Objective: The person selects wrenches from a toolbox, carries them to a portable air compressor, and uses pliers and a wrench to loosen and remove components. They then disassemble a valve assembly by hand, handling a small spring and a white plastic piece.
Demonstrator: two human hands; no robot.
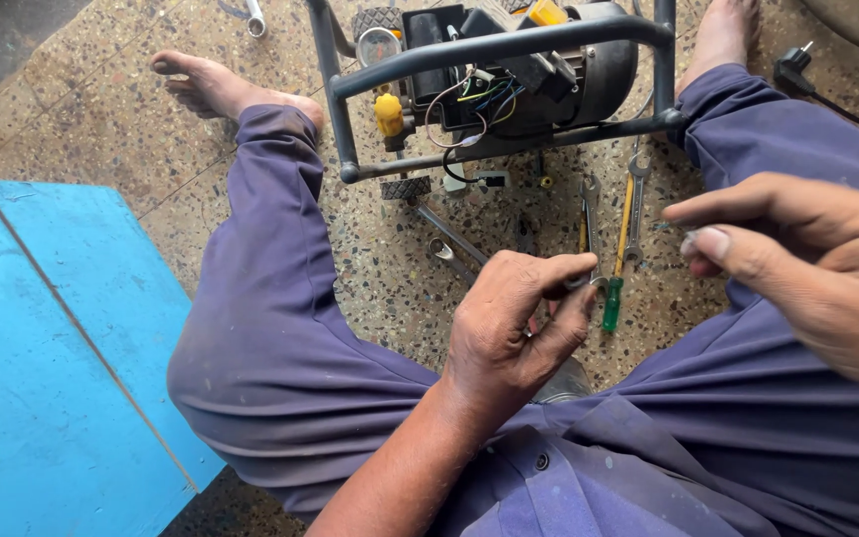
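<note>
Right hand (807, 259) near left hand (514, 323), both above floor wrenches (590, 224).

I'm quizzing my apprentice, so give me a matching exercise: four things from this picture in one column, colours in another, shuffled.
Things:
1. Screwdriver handle
2. Board
3. Trousers
4. Machine frame

Colours:
A. Purple-blue
B. Dark grey
C. Green
D. Bright blue

Pairs: 1-C, 2-D, 3-A, 4-B
</note>
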